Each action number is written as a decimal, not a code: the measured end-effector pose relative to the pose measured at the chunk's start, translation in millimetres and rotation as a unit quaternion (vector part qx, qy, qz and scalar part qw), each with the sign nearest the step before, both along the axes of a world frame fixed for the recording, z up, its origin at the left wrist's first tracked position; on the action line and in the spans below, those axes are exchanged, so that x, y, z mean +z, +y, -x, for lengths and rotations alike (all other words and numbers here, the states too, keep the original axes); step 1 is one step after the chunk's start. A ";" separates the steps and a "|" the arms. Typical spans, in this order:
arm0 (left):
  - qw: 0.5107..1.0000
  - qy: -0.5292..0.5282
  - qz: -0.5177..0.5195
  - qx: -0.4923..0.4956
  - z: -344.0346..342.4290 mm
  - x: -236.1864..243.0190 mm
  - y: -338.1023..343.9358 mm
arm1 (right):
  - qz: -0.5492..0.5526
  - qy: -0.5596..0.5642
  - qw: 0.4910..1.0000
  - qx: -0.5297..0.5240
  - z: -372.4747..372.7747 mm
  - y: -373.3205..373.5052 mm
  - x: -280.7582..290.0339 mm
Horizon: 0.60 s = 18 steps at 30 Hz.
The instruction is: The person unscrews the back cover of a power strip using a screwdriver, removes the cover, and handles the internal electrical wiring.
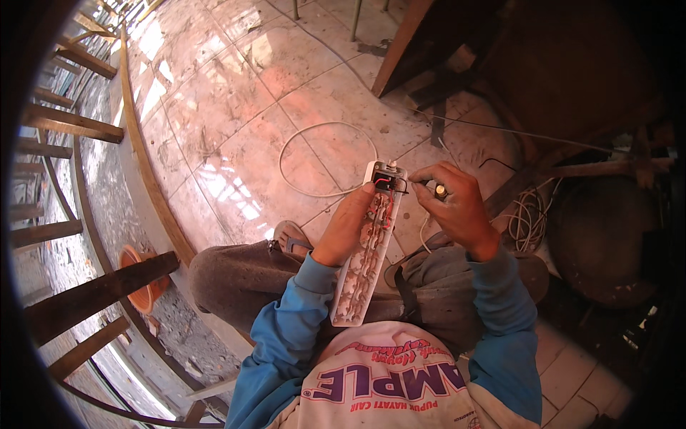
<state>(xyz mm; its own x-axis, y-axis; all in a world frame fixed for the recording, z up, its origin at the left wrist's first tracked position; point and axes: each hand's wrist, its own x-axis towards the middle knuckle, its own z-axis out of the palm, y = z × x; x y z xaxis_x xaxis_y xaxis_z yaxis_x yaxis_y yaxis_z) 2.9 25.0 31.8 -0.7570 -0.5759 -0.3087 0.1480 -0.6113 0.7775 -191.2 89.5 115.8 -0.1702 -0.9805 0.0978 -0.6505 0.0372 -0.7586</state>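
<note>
A long white power strip (363,268) with its inside exposed lies slantwise over my lap. Metal contact strips run along it, and at its far end are a black switch part (386,182) and thin red wires (389,208). My left hand (346,227) grips the strip's left side, thumb close to the switch part. Beside the far right corner, my right hand (457,204) is closed around a screwdriver-like tool (440,191). Only the tool's round, yellowish end shows clearly; its tip cannot be made out. A white cord (284,147) loops away from the strip's far end.
Dusty tiles (236,136) spread ahead of me. Wooden posts (100,289) and an orange pot (145,286) stand to the left. On the right are a coiled cable (527,222), a dark round object (604,243) and a wooden piece of furniture (407,50).
</note>
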 end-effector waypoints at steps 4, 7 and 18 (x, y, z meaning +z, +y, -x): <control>1.000 0.006 0.007 -0.016 0.8 1.8 1.3 | 0.011 0.006 1.000 0.002 -2.7 -0.3 -2.8; 0.996 -0.029 0.082 -0.022 0.8 4.7 3.0 | 0.010 0.027 0.999 0.013 -1.3 1.0 -4.0; 0.994 -0.015 0.101 -0.048 0.8 18.3 5.4 | -0.111 -0.076 0.991 0.006 11.0 2.8 2.2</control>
<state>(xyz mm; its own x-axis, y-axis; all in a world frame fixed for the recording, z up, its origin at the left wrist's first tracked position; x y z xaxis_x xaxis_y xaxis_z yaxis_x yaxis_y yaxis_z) 2.1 30.3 50.1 -0.8035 -0.5544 -0.2168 0.0724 -0.4526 0.8888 -202.1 92.3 118.0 -0.1549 -0.9770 -0.1462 -0.5301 0.2071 -0.8223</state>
